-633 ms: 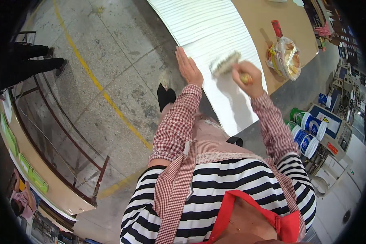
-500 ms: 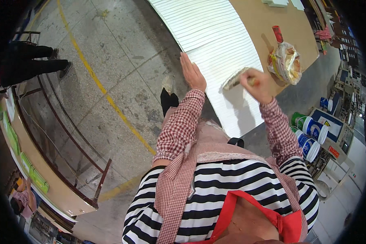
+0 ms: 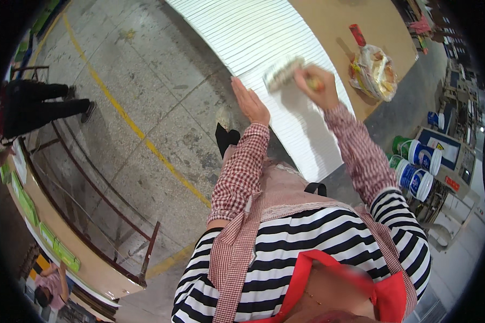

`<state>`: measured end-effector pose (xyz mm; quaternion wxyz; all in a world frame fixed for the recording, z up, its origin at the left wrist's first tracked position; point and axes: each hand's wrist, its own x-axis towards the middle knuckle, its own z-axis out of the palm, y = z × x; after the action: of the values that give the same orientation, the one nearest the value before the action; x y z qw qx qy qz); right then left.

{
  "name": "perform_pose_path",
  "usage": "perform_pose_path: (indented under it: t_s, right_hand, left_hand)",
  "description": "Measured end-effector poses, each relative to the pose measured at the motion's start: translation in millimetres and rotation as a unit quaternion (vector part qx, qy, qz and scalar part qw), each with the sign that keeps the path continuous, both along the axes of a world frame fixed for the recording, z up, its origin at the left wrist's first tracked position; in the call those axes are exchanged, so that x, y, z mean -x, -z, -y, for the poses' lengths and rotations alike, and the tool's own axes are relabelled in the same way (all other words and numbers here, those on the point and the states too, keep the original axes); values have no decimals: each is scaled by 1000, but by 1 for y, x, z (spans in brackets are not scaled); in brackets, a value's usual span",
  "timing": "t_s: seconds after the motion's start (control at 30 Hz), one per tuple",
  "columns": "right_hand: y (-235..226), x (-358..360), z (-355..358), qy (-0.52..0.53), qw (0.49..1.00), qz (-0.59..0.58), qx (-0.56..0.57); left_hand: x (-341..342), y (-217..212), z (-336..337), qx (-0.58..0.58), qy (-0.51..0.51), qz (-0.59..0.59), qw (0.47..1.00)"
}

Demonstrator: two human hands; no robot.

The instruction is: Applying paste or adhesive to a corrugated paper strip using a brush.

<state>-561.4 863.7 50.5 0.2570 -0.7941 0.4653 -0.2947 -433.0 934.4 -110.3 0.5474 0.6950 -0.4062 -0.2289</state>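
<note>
My right hand [image 3: 319,86] is closed around the handle of a wide brush [image 3: 283,73] with a whitish, slightly blurred head. The brush is over a long row of white sheets [image 3: 269,32], which overlap so that their edges make narrow stripes. My left hand [image 3: 250,101] rests at the left edge of the sheets, fingers stretched out and holding nothing. To the right of the brush, a tub [image 3: 373,74] wrapped in clear plastic has yellowish smears. A red handle [image 3: 357,34] sticks up from its far side.
The sheets lie on a brown board tabletop [image 3: 328,16]. Several paint buckets [image 3: 419,156] stand at the right near machinery. A metal-framed table [image 3: 86,242] with green packs [image 3: 59,247] is at the left. Two other people, one in dark trousers [image 3: 46,102], are on that side.
My right hand has swept the brush leftward and farther away across the sheets. My left hand stays at the sheets' edge. The whole view has shifted slightly.
</note>
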Motion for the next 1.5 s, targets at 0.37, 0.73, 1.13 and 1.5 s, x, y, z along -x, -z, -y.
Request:
perform_pose_path:
  t_s: [0.37,0.73,1.13,1.5]
  right_hand:
    - [-20,62,31,156,973,140,-95]
    - [10,155,-65,177,951,89,-239]
    - [-50,190,-49,183,844,412,-290]
    - [-15,73,19,123,952,205,-191]
  left_hand:
    - [11,-11,2,-9,18,-18,1000]
    - [9,-13,-1,-4,-12,-24,1000]
    - [44,-13,-35,-22,11,-30,999]
    - [44,-7,-34,-15,-8,-7,1000]
